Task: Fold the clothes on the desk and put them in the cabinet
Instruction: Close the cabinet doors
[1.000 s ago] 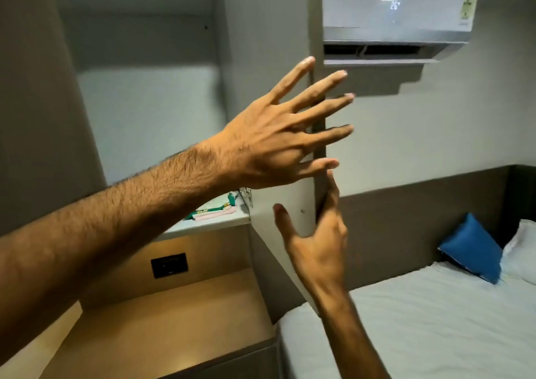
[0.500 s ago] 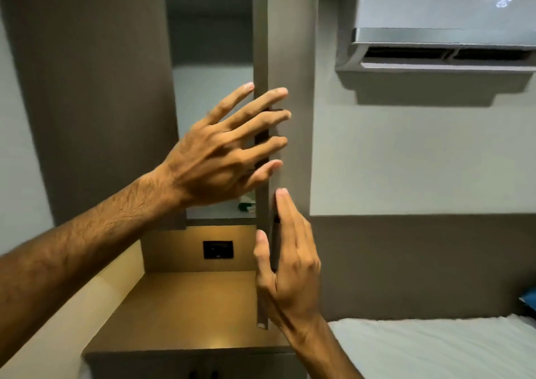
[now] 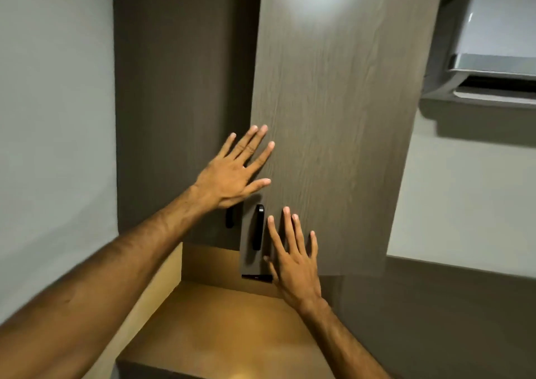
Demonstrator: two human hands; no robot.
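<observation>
I see both hands flat, fingers spread, holding nothing. My left hand presses the edge of the right cabinet door; my right hand lies low on it beside its black handle. No clothes show on the bench below.
</observation>
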